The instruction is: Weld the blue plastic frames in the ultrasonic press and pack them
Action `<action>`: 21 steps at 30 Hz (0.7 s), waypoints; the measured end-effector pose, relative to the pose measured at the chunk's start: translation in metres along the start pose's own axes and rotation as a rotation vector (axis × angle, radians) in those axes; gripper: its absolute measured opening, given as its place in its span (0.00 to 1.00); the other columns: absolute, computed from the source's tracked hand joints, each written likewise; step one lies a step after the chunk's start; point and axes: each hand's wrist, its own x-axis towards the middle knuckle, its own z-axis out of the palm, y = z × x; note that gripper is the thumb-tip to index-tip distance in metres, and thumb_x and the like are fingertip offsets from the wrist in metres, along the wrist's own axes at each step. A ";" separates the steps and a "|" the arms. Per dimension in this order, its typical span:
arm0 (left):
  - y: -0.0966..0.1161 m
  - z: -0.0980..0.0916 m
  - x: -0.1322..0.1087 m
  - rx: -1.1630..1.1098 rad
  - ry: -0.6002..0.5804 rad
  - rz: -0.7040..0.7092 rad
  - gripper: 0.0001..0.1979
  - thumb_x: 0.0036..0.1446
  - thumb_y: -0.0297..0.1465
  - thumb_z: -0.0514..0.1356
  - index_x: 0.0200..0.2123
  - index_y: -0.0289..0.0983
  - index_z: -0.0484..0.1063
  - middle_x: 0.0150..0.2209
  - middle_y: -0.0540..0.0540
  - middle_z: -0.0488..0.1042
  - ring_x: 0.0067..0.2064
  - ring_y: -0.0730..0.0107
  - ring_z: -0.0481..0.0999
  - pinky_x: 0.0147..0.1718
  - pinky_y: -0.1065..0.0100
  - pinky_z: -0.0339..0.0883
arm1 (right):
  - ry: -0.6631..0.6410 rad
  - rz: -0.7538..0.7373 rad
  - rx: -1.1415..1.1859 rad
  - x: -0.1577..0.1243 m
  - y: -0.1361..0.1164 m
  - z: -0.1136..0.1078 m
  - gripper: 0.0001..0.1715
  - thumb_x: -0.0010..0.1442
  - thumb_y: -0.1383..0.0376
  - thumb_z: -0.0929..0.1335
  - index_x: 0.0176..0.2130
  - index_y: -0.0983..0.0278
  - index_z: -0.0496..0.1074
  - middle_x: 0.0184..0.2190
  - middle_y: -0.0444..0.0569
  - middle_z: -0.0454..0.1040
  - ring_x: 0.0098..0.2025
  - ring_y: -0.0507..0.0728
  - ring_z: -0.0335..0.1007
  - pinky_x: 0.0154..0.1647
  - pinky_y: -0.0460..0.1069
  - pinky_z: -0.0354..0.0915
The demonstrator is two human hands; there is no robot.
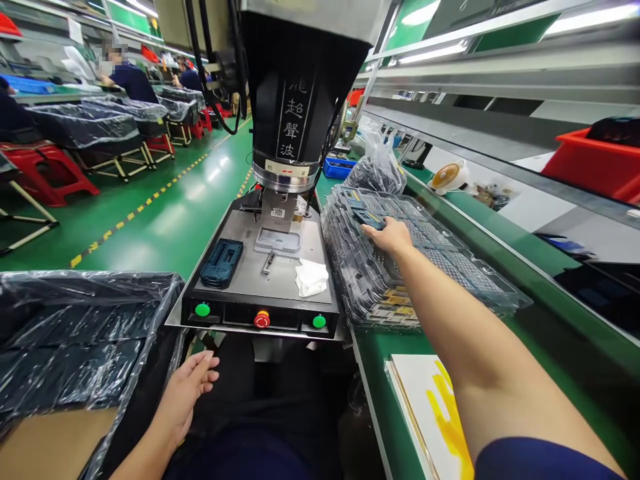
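Note:
My right hand reaches over a stack of clear plastic trays and grips a dark teal plastic housing at the top tray's left side. My left hand hangs below the machine's front edge, beside the lined bin, its fingers loosely curled with nothing visible in them. A dark teal plastic case lies on the left of the ultrasonic welding machine's metal plate. Near the plate's middle, a pale fixture sits beneath the welding horn.
The machine's front panel carries two green buttons around a red stop button. A white cloth lies on the plate. At left stands a plastic-lined bin holding dark parts. A yellow-marked board lies on the green bench at right.

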 end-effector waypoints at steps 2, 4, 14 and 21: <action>-0.003 -0.002 0.001 0.001 0.005 -0.008 0.33 0.32 0.44 0.73 0.42 0.33 0.74 0.41 0.41 0.78 0.32 0.71 0.74 0.29 0.70 0.67 | 0.001 0.007 -0.016 -0.005 0.000 0.000 0.45 0.55 0.44 0.69 0.58 0.73 0.65 0.53 0.68 0.66 0.54 0.68 0.66 0.57 0.59 0.61; -0.004 -0.002 0.001 0.001 0.005 -0.017 0.32 0.33 0.43 0.73 0.42 0.33 0.74 0.40 0.42 0.78 0.31 0.71 0.74 0.28 0.70 0.67 | 0.041 0.005 -0.033 -0.011 0.001 0.000 0.42 0.56 0.45 0.68 0.58 0.72 0.66 0.55 0.69 0.65 0.56 0.69 0.65 0.57 0.60 0.61; 0.003 0.007 0.005 0.031 -0.026 0.009 0.26 0.36 0.38 0.72 0.40 0.34 0.74 0.38 0.44 0.78 0.30 0.73 0.74 0.26 0.73 0.67 | 0.053 -0.239 -0.007 -0.038 0.028 -0.016 0.24 0.60 0.54 0.66 0.48 0.67 0.76 0.48 0.57 0.76 0.51 0.63 0.71 0.55 0.56 0.64; 0.035 -0.008 0.035 0.326 0.055 0.265 0.19 0.43 0.42 0.67 0.38 0.42 0.71 0.38 0.54 0.76 0.35 0.73 0.73 0.29 0.73 0.69 | 0.198 -0.122 -0.043 -0.117 0.092 -0.059 0.18 0.60 0.57 0.64 0.38 0.66 0.77 0.36 0.53 0.79 0.39 0.59 0.73 0.46 0.54 0.66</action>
